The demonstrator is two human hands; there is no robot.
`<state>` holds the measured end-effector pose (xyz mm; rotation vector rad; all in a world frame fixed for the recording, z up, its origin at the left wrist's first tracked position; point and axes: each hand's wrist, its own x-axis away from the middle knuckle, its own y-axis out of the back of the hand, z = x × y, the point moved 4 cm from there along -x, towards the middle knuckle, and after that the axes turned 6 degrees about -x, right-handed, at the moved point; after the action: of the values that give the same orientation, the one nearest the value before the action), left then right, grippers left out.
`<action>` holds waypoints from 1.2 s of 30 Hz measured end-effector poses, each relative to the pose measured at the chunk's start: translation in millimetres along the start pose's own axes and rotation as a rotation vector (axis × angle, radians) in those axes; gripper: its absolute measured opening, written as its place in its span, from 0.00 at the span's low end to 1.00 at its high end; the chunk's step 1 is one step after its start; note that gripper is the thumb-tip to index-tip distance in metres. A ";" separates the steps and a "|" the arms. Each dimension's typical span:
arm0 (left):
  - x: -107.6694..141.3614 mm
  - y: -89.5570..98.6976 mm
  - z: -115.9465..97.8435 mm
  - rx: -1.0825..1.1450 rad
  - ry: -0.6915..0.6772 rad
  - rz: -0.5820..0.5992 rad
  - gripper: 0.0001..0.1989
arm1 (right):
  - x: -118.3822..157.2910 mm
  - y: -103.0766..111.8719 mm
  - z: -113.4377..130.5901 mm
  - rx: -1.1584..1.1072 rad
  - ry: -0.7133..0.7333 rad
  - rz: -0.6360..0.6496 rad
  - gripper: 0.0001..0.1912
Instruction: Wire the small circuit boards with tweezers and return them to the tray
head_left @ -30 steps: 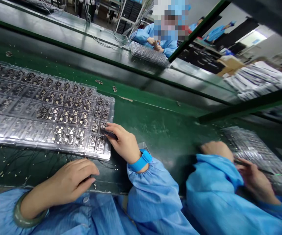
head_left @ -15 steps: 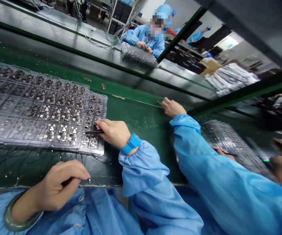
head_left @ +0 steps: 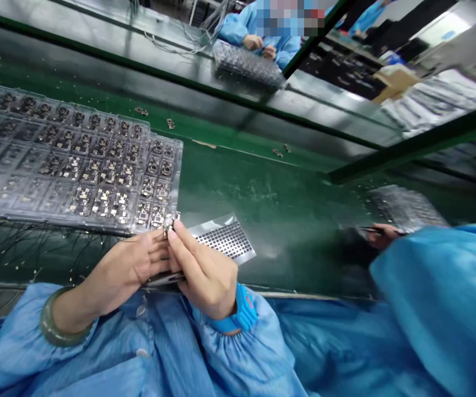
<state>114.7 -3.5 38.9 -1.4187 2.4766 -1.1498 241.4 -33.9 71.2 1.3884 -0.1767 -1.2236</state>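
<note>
Board [head_left: 172, 221] is up over the table [head_left: 291, 204], toward its near edge, by the corner of the trays [head_left: 177, 182]. Right hand [head_left: 208, 270] has it pinched between thumb and finger, tips closed up. Left hand [head_left: 124, 266] is loosely curled, fingertips right there too, can't tell if it's gripping. Gridded sheet [head_left: 232, 242] sits just past the right hand, trays run to the table's left.
</note>
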 end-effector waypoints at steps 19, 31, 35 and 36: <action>1.9 -6.9 -0.2 -0.647 -0.206 -0.265 0.08 | 19.5 -7.8 -25.7 -0.896 -0.898 -0.324 0.06; 4.7 0.3 9.0 -0.576 -0.172 -0.242 0.09 | 33.2 -21.6 -21.0 -1.084 -1.016 -0.504 0.10; 3.6 1.9 12.7 -0.522 -0.169 -0.205 0.09 | 36.7 -24.0 -20.2 -1.108 -1.017 -0.547 0.09; 3.3 2.0 13.0 -0.513 -0.168 -0.203 0.09 | 36.7 -24.0 -19.7 -1.098 -1.016 -0.550 0.09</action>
<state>116.5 -12.9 29.2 -1.8304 2.6631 -0.3903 258.5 -41.4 26.9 -0.2326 0.1935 -1.9579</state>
